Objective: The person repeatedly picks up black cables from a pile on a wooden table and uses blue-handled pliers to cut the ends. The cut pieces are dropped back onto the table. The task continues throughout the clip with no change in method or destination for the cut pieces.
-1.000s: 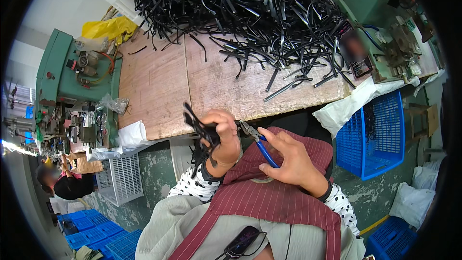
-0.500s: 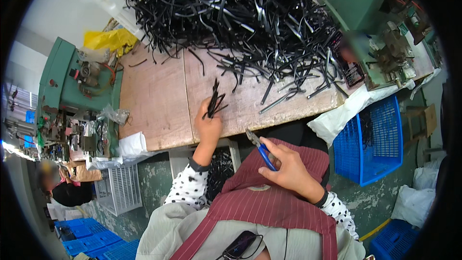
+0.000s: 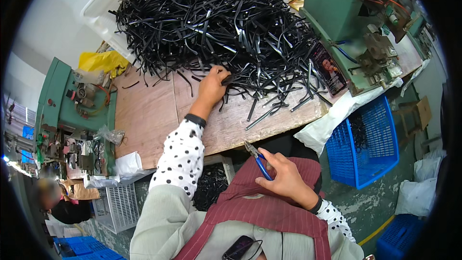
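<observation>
My left hand (image 3: 212, 86) reaches to the near edge of a big heap of thin black strips (image 3: 192, 24). Its fingers are curled closed around dark strips (image 3: 227, 81) there; which ones belong to the heap is hard to make out. In my right hand (image 3: 288, 177), in front of the table's edge and above my lap, is a pair of cutting pliers (image 3: 261, 165) with blue handles. Their metal jaws point up and to the left, away from the heap.
The heap spills from a white tray (image 3: 103, 14) onto the wooden table (image 3: 144, 115). Green machines (image 3: 57, 101) flank it on the left and right. A blue crate (image 3: 358, 163) stands at lower right, a white crate (image 3: 126, 207) at lower left. Another person sits far left.
My left hand, with a small bunch of black strips showing in it before, has moved forward to the heap. My right hand keeps the pliers in about the same place.
</observation>
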`<action>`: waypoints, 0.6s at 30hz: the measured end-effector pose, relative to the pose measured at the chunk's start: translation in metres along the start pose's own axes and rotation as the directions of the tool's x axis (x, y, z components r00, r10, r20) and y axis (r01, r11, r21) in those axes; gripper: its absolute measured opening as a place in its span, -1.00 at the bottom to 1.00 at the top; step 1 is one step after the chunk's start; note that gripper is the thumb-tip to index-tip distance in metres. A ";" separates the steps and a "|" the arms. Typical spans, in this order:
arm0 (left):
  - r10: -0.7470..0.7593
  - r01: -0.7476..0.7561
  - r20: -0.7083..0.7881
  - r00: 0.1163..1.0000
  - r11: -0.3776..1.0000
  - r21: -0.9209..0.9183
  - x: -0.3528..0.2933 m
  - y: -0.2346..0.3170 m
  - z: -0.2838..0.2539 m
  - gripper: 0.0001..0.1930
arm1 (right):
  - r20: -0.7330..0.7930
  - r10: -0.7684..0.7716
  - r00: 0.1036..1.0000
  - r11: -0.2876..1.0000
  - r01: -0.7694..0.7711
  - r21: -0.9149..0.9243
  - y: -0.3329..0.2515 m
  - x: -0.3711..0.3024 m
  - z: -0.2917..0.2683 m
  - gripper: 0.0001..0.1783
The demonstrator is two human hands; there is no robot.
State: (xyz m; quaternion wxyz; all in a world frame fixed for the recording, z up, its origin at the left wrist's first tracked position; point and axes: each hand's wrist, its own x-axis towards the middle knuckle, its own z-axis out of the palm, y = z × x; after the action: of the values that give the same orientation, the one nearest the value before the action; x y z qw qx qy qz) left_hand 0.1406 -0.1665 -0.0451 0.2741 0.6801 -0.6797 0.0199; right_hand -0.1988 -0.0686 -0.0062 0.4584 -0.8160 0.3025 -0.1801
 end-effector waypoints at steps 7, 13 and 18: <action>-0.019 0.028 -0.215 0.976 0.999 0.042 -0.056 0.031 -0.007 -0.66 | -0.103 0.023 0.994 1.000 -0.023 0.001 0.012 0.009 -0.010 -0.11; 0.049 -0.052 -0.282 0.958 0.999 -0.002 -0.058 0.029 -0.026 -0.59 | -0.128 -0.005 0.992 1.000 0.008 0.024 0.013 0.012 -0.003 -0.11; -0.504 0.185 -0.318 0.803 0.718 -0.671 -0.060 0.049 -0.034 -0.84 | -0.144 -0.046 0.989 0.999 0.045 -0.011 0.019 0.009 0.003 -0.09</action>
State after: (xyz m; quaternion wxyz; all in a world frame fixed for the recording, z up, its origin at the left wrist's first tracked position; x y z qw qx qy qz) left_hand 0.1020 -0.0941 -0.0236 0.6360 0.6454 -0.4142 -0.0857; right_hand -0.1966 -0.0805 -0.0241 0.4279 -0.8095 0.3167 -0.2477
